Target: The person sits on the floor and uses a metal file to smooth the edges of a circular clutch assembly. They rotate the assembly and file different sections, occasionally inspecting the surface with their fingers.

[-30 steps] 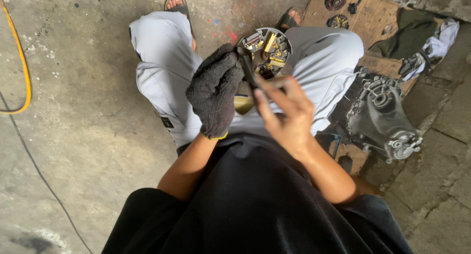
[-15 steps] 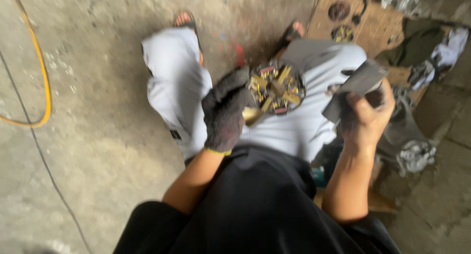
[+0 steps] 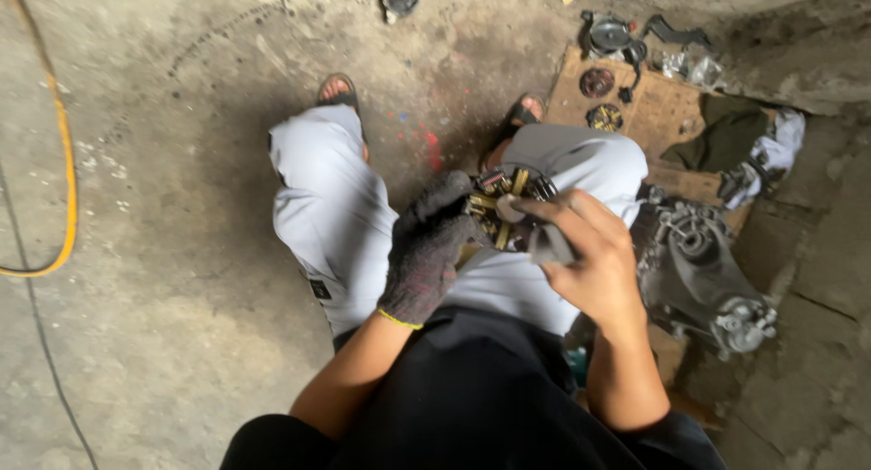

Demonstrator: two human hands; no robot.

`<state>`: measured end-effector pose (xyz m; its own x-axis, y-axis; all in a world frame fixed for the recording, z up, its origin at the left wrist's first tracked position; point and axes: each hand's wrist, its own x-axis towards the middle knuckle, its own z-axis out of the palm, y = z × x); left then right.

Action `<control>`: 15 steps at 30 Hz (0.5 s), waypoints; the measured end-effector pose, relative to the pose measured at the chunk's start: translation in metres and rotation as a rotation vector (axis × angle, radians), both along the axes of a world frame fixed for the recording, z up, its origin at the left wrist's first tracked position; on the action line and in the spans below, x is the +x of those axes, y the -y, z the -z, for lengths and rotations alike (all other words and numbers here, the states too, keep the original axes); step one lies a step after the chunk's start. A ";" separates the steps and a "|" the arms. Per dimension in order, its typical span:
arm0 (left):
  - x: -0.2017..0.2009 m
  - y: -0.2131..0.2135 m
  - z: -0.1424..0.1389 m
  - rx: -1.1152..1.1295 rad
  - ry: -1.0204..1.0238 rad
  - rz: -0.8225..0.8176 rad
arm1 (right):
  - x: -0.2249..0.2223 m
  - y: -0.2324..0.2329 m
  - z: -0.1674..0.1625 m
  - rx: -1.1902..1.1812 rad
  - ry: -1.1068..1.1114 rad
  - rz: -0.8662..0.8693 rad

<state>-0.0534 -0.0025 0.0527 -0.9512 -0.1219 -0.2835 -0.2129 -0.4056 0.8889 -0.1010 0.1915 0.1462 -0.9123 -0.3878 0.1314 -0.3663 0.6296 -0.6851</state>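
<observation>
I sit on the concrete floor with my knees up in light grey trousers. My left hand [image 3: 426,248], in a dark knitted glove, grips a round metal part [image 3: 501,205] with brass-coloured pieces set around it, held over my lap. My bare right hand [image 3: 588,257] presses against the right side of that part, and its fingers close around a small grey piece [image 3: 548,245]. What that piece is I cannot tell.
A grey metal engine casing [image 3: 703,275] lies on the floor to my right. Behind it, cardboard [image 3: 653,107] carries small round parts, with a dark cloth [image 3: 726,139] and white rag [image 3: 771,152] beside it. A yellow hose [image 3: 62,152] curves along the left.
My right hand has come back from the right side to the round part, bringing the grey piece with it. The view has tilted to show more floor ahead.
</observation>
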 end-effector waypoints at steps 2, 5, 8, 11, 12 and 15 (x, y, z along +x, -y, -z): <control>0.000 -0.001 0.001 0.332 0.029 -0.060 | -0.001 0.010 -0.005 0.018 -0.053 0.041; 0.002 0.002 -0.002 0.353 0.050 -0.065 | -0.005 0.015 -0.011 0.115 -0.176 0.039; 0.006 0.007 -0.010 0.209 0.070 -0.004 | -0.007 0.025 -0.009 0.103 -0.203 -0.101; 0.006 0.006 -0.017 0.162 0.072 0.047 | -0.005 0.032 -0.007 0.271 -0.219 -0.228; 0.006 0.005 -0.018 0.157 0.071 0.054 | -0.005 0.033 -0.006 0.367 -0.230 -0.268; 0.009 0.001 -0.018 0.224 0.148 0.069 | -0.004 0.033 0.001 0.400 -0.236 -0.312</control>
